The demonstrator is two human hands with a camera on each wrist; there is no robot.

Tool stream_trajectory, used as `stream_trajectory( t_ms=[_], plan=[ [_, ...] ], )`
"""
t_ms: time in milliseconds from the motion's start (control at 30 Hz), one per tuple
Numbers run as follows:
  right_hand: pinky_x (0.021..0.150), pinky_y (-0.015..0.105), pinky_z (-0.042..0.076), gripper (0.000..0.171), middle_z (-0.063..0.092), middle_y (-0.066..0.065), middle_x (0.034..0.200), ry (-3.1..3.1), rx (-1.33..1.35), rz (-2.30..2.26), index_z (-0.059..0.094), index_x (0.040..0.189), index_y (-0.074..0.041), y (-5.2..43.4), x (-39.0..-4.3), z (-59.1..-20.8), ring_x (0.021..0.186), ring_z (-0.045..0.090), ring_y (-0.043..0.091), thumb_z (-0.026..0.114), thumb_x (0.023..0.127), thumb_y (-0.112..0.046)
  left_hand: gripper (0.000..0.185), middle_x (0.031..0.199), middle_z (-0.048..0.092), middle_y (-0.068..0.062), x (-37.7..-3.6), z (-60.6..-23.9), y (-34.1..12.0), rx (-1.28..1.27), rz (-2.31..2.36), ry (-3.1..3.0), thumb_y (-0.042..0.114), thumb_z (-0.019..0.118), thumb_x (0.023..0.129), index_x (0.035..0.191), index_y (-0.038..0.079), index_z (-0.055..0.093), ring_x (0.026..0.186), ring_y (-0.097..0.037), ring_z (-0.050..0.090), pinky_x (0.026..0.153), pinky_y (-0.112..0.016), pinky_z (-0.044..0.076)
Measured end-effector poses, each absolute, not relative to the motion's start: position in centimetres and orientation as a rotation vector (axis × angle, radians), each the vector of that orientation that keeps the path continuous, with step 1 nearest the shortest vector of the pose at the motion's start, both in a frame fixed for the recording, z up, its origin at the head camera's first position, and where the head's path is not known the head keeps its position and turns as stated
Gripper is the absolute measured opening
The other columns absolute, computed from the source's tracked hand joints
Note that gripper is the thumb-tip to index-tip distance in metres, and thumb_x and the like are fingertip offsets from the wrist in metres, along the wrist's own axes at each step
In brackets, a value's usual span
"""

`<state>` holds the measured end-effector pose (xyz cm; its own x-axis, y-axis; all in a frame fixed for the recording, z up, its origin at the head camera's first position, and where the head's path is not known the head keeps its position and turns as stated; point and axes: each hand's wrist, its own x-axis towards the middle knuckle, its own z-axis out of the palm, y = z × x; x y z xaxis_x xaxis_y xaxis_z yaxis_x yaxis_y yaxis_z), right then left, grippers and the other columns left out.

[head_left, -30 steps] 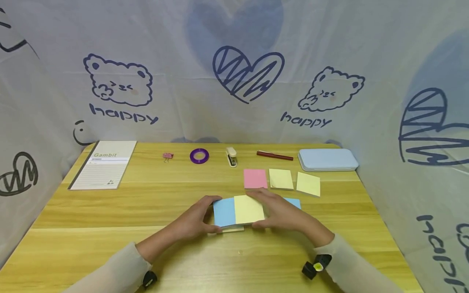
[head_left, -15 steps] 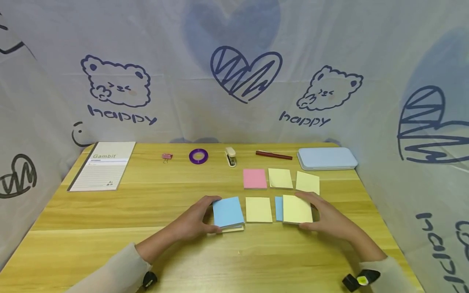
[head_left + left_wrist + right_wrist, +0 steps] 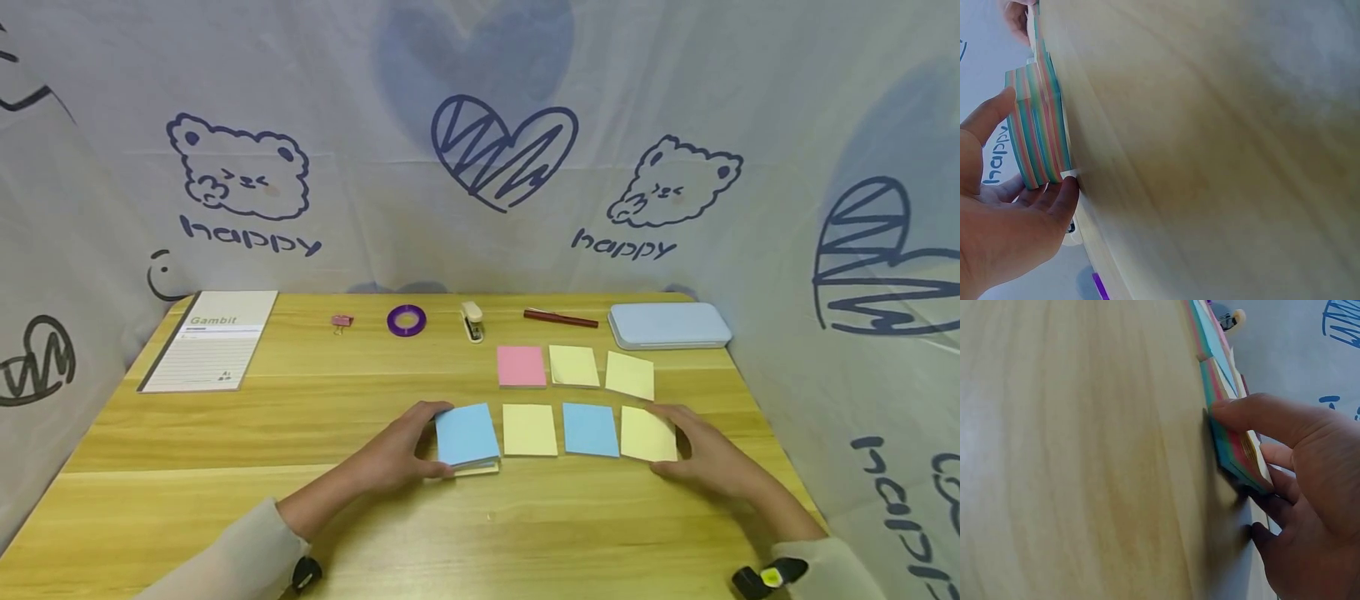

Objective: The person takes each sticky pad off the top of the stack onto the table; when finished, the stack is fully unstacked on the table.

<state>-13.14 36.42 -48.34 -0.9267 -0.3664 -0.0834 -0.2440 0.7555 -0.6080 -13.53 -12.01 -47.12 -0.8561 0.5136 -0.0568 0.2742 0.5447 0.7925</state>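
Note:
In the head view my left hand (image 3: 393, 450) grips a stack of sticky note pads (image 3: 467, 435), blue on top, between thumb and fingers. The left wrist view shows the stack's striped edges (image 3: 1038, 128), several pads thick. At the right end of the front row, my right hand (image 3: 708, 458) pinches a yellow sticky note pad (image 3: 648, 434) by its near and far edges. In the right wrist view that pad's colored side (image 3: 1229, 437) is close to the table. Between the hands lie a yellow pad (image 3: 529, 430) and a blue pad (image 3: 591, 430).
Behind them sit a pink pad (image 3: 521, 367) and two yellow pads, one (image 3: 573, 367) beside the other (image 3: 630, 375). Along the back are a notebook (image 3: 210, 342), binder clip (image 3: 342, 321), purple tape roll (image 3: 407, 332), stapler (image 3: 472, 322), dark red pen (image 3: 561, 318) and pale blue case (image 3: 670, 325).
My right hand has moved right from the stack with the yellow pad, past the blue pad to the row's end. The middle yellow and blue pads are uncovered. My left hand stays on the stack.

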Motion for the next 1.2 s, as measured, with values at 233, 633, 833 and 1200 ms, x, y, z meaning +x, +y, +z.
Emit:
stream_trajectory(
  t_ms=[233, 633, 833, 1200],
  plan=[
    [0.11, 0.069, 0.037, 0.085, 0.041, 0.021, 0.154, 2.771, -0.511, -0.873, 0.041, 0.156, -0.006, 36.4, -13.1, -48.8, 0.141, 0.039, 0.048, 0.083, 0.088, -0.034, 0.085, 0.146, 0.05, -0.02, -13.6, -47.2, -12.0, 0.662, 1.22, 2.487, 0.021, 0.087, 0.084, 0.153, 0.001, 0.041, 0.138, -0.04, 0.047, 0.117, -0.059, 0.037],
    [0.107, 0.07, 0.04, 0.09, 0.043, 0.022, 0.153, 2.811, -0.514, -0.812, 0.04, 0.157, -0.006, 35.9, -13.1, -48.1, 0.139, 0.043, 0.048, 0.085, 0.086, -0.036, 0.087, 0.15, 0.048, -0.02, -13.5, -47.4, -12.2, 0.635, 1.226, 2.471, 0.022, 0.087, 0.085, 0.155, 0.002, 0.038, 0.14, -0.04, 0.045, 0.118, -0.058, 0.035],
    [0.102, 0.072, 0.044, 0.087, 0.043, 0.023, 0.152, 2.873, -0.567, -0.788, 0.043, 0.155, -0.007, 34.4, -13.0, -46.7, 0.135, 0.047, 0.051, 0.086, 0.085, -0.037, 0.094, 0.152, 0.045, -0.021, -13.4, -47.6, -12.2, 0.612, 1.233, 2.452, 0.022, 0.089, 0.082, 0.157, 0.002, 0.036, 0.142, -0.04, 0.043, 0.12, -0.059, 0.032],
    [0.109, 0.067, 0.042, 0.08, 0.047, 0.018, 0.153, 2.817, -0.738, -0.89, 0.046, 0.154, -0.007, 27.4, -14.5, -45.7, 0.138, 0.047, 0.044, 0.084, 0.087, -0.029, 0.094, 0.153, 0.044, -0.02, -13.2, -47.8, -11.7, 0.593, 1.21, 2.487, 0.017, 0.09, 0.081, 0.156, 0.003, 0.035, 0.143, -0.039, 0.042, 0.121, -0.055, 0.032]
  ],
)
